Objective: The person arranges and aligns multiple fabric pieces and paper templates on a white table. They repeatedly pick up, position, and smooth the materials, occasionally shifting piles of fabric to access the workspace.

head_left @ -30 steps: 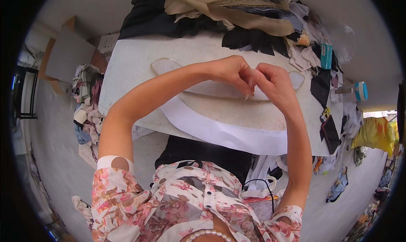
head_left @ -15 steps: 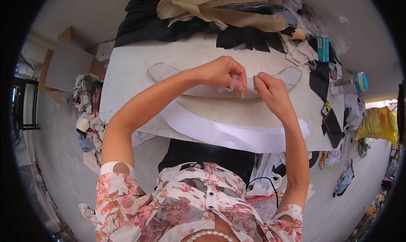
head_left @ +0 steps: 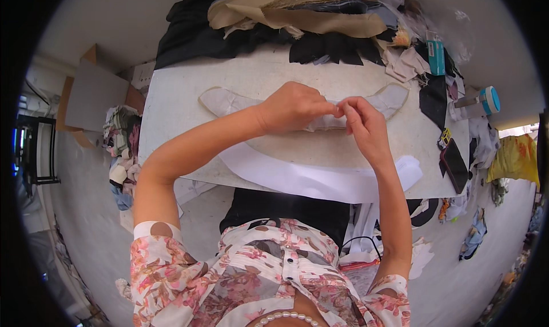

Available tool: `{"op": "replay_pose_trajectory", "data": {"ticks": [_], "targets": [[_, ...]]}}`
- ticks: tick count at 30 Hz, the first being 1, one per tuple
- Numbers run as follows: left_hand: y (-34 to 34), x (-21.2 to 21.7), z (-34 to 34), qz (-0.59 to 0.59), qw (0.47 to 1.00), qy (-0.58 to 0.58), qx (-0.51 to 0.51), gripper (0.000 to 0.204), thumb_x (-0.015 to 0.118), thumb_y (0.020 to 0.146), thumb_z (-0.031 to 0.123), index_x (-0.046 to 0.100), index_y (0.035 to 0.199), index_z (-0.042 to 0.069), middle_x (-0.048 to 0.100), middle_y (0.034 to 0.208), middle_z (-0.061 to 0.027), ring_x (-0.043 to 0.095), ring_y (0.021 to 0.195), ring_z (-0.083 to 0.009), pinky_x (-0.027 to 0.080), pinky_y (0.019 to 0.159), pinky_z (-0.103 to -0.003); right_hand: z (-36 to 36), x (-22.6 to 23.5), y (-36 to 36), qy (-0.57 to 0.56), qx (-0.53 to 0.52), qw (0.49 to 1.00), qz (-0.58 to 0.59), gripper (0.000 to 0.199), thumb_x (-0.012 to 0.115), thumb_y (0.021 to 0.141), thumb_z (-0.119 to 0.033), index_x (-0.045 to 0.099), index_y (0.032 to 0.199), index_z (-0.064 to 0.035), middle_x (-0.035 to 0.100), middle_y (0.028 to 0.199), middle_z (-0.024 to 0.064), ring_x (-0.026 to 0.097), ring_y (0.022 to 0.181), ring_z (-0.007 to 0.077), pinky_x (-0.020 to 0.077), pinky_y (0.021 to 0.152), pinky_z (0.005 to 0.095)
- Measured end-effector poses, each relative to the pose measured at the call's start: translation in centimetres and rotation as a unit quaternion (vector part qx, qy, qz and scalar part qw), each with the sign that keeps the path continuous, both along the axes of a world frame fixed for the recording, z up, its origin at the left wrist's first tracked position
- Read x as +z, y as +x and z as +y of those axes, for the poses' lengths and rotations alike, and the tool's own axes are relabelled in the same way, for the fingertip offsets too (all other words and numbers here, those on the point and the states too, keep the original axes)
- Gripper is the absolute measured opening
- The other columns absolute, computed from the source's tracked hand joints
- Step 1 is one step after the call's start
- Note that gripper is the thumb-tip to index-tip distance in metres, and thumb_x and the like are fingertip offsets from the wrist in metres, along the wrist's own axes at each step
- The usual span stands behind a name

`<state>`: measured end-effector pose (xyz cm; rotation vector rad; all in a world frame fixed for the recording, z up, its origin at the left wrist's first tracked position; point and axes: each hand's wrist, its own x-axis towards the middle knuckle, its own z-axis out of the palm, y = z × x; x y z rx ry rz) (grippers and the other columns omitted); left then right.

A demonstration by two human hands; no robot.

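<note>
Basically L hand (head_left: 294, 110) & R hand (head_left: 366, 124) had fingers bent, tips meeting; couldn't tell if either gripped anything. Curved cloth piece (head_left: 226, 102) lay on table (head_left: 171, 115) beneath them, ends poking out L/R. Looked light, soft, prob. a bit stiffened, not fragile; best hold approx. at ends.

Seems to be a garment workshop, to judge from the fabric pile (head_left: 297, 15) at the top centre of the frame, the pale curved piece (head_left: 226, 101) on the worktable (head_left: 171, 87) in the middle, and the cloth scraps (head_left: 121, 134) heaped at the left.
</note>
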<state>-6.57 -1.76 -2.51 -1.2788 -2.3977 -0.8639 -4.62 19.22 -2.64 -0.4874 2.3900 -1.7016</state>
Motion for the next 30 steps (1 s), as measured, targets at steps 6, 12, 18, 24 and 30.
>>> {"op": "replay_pose_trajectory", "data": {"ticks": [6,12,18,24,30], "targets": [[-0.1,-2.2,0.4,0.171,0.985,0.029,0.019,0.021,0.068,0.067,0.008,0.064,0.087,0.011,0.066,0.088,-0.0024,0.062,0.065,-0.0186,0.05,0.054,-0.029,-0.5,-1.4,-0.4,-0.005,0.014,0.998,-0.063,0.028,0.056,0.09,-0.001,0.06,0.118,-0.0024,0.067,0.083,0.0075,0.061,0.068,0.0123,0.049,0.062,0.0255],[0.5,-3.2,0.1,0.104,0.991,0.06,0.05,0.015,0.071,0.068,0.005,0.066,0.082,0.009,0.066,0.088,-0.004,0.064,0.07,-0.0205,0.051,0.054,-0.029,-0.1,-1.6,-0.5,0.114,-0.001,0.988,0.1,0.02,0.062,0.085,-0.005,0.065,0.105,-0.0034,0.068,0.084,0.0142,0.065,0.067,0.0255,0.0508,0.063,0.0344],[1.0,-3.2,-0.7,0.054,0.994,0.064,0.071,0.019,0.074,0.068,0.001,0.068,0.083,0.01,0.066,0.09,-0.0038,0.064,0.074,-0.0212,0.051,0.057,-0.03,1.0,-0.6,0.5,0.339,0.023,0.891,0.302,0.01,0.06,0.082,-0.01,0.058,0.075,-0.0051,0.061,0.067,0.0124,0.061,0.06,0.0322,0.0479,0.055,0.0429],[0.9,-2.7,-2.3,0.002,0.996,0.043,0.08,0.013,0.074,0.072,0.003,0.067,0.08,0.008,0.066,0.093,-0.0034,0.062,0.078,-0.0224,0.051,0.065,-0.032,1.1,-0.9,1.7,0.376,0.073,0.877,0.29,0.013,0.058,0.081,-0.011,0.055,0.07,-0.0049,0.058,0.061,0.0129,0.06,0.055,0.032,0.0473,0.054,0.0433],[0.0,-0.8,-1.3,-0.199,0.978,0.058,0.029,0.011,0.069,0.079,0.015,0.063,0.076,0.005,0.068,0.088,-0.0017,0.059,0.073,-0.0164,0.047,0.065,-0.029,0.7,-1.2,1.6,0.377,0.071,0.883,0.272,0.012,0.058,0.081,-0.013,0.057,0.072,-0.0047,0.06,0.062,0.0137,0.061,0.057,0.0326,0.0482,0.055,0.044]]}}
